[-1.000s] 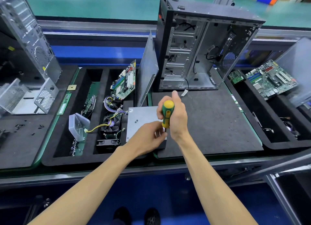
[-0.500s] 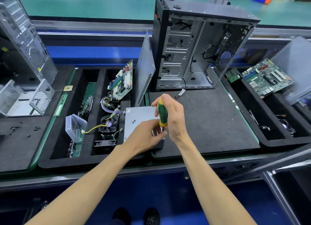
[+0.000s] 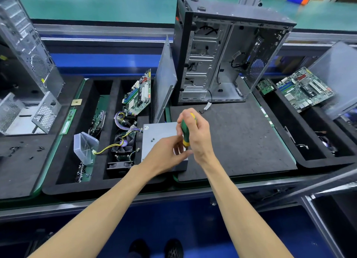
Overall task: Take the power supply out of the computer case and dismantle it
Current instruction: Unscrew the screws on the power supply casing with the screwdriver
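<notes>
The grey power supply [image 3: 157, 135] lies flat on the black foam mat, its bundle of coloured cables [image 3: 123, 120] trailing left. My right hand [image 3: 199, 136] grips a green-and-yellow screwdriver [image 3: 186, 131] held upright, tip down at the unit's near right corner. My left hand [image 3: 164, 153] rests on the power supply's top, its fingers curled by the screwdriver tip; whether they pinch anything is hidden. The open computer case [image 3: 222, 52] stands upright behind, with its side panel [image 3: 164, 80] leaning against it on the left.
A black foam tray [image 3: 67, 180] on the left holds a motherboard [image 3: 138, 95], a fan [image 3: 122, 142], a clear plastic box [image 3: 85, 149] and small parts. Another motherboard [image 3: 303, 88] lies in a tray on the right. A second case [image 3: 25, 45] stands far left.
My right hand has turned around the screwdriver handle, covering more of its yellow top. The left hand stays on the power supply near the tip.
</notes>
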### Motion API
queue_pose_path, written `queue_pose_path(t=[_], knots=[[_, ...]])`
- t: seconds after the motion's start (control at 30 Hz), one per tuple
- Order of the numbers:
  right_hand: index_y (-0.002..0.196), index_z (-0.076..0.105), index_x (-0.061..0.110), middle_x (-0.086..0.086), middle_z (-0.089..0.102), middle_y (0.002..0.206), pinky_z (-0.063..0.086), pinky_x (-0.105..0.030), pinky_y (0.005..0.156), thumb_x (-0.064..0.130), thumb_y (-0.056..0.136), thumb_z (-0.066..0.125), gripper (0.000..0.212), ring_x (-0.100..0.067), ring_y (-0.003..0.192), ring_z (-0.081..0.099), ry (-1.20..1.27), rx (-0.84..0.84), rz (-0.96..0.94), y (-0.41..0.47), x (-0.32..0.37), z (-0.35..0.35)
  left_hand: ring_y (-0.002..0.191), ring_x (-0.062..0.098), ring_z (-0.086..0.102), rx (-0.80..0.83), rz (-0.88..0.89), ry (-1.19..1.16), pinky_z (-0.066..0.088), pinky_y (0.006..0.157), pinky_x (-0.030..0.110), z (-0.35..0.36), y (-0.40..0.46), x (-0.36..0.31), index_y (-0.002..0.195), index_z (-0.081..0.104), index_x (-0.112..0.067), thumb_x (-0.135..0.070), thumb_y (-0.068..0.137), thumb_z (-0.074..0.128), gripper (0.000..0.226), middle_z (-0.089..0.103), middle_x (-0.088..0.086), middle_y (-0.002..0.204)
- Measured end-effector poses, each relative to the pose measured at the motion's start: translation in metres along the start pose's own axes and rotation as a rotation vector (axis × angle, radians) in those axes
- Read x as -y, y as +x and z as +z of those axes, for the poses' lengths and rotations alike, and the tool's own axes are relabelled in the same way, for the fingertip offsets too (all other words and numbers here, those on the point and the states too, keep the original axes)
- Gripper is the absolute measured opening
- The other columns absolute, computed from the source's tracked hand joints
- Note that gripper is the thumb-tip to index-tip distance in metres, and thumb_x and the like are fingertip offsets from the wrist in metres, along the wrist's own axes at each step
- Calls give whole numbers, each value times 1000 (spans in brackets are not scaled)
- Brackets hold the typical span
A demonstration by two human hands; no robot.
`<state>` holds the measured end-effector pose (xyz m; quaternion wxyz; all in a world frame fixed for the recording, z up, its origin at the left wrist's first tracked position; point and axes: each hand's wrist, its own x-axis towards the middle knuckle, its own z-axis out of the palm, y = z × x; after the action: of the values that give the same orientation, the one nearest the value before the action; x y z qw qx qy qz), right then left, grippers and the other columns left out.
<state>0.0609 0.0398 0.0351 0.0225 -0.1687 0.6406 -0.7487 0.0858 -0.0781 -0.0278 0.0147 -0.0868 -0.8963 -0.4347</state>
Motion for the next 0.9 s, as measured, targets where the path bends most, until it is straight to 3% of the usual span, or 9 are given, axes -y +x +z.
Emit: queue_pose_path(t=[0.03, 0.17, 0.23, 0.37, 0.47, 0.6, 0.7, 0.8, 0.9], knots=[[76, 59, 11, -5, 51, 59, 36, -14, 49, 52, 91, 54, 43, -7, 50, 44, 4, -7, 10, 1, 1, 0, 70, 12, 62, 12, 15, -21, 52, 65, 29, 0, 0, 2, 85, 63, -26, -36, 85, 64, 10, 64, -9, 73], [88, 64, 7, -15, 51, 69, 39, -18, 54, 49, 96, 49, 46, -14, 57, 49, -5, -21, 14, 4, 3, -2, 71, 4, 62, -24, 25, 17, 47, 67, 16, 0, 1, 7, 76, 58, -45, -18, 91, 70, 33, 67, -13, 73], [98, 59, 7, -12, 51, 72, 42, -24, 58, 46, 94, 53, 39, -19, 61, 50, 47, -19, -12, 3, 3, -2, 68, 2, 62, -38, 10, -1, 45, 66, 13, 1, 2, 6, 76, 61, -37, -22, 89, 74, 24, 68, -15, 71], [101, 53, 12, -7, 57, 70, 46, -22, 58, 39, 89, 65, 32, -18, 62, 52, 54, -7, -8, 0, 1, -2, 65, 10, 60, -59, -16, -2, 50, 66, 29, 3, 3, 9, 82, 63, -17, -31, 87, 74, 19, 63, -10, 69], [97, 59, 12, -5, 59, 72, 47, -25, 61, 37, 91, 63, 27, -20, 66, 53, 38, -23, -9, 1, 0, -2, 70, 10, 62, -34, 32, 0, 53, 65, 29, 2, 2, 9, 88, 64, -20, -29, 89, 68, 11, 64, -12, 74], [98, 71, 12, -6, 56, 73, 46, -22, 63, 43, 93, 51, 37, -20, 69, 54, 5, -19, -29, 2, 0, -5, 74, 8, 62, -22, 51, -24, 52, 68, 27, 2, 3, 11, 90, 71, -18, -21, 91, 71, 3, 67, -9, 77], [106, 62, 13, -5, 56, 70, 43, -20, 57, 43, 94, 55, 33, -16, 63, 52, 40, 4, -29, -1, 0, -5, 67, 9, 60, -45, 10, -10, 51, 68, 32, 2, 5, 9, 83, 66, -12, -30, 89, 74, 20, 65, -9, 71], [100, 55, 11, -6, 57, 69, 45, -23, 60, 38, 91, 63, 29, -17, 63, 51, 48, 0, -27, -3, -3, -4, 66, 16, 60, -62, -2, 5, 53, 68, 39, 2, 3, 7, 81, 63, -15, -46, 83, 68, 31, 64, -7, 69], [93, 62, 9, -8, 56, 74, 46, -26, 61, 41, 91, 59, 31, -19, 68, 53, 33, -33, -13, -1, -4, -5, 69, 8, 61, -18, 23, -15, 54, 66, 33, 3, 0, 9, 93, 60, -26, -37, 86, 66, 14, 64, -14, 77]])
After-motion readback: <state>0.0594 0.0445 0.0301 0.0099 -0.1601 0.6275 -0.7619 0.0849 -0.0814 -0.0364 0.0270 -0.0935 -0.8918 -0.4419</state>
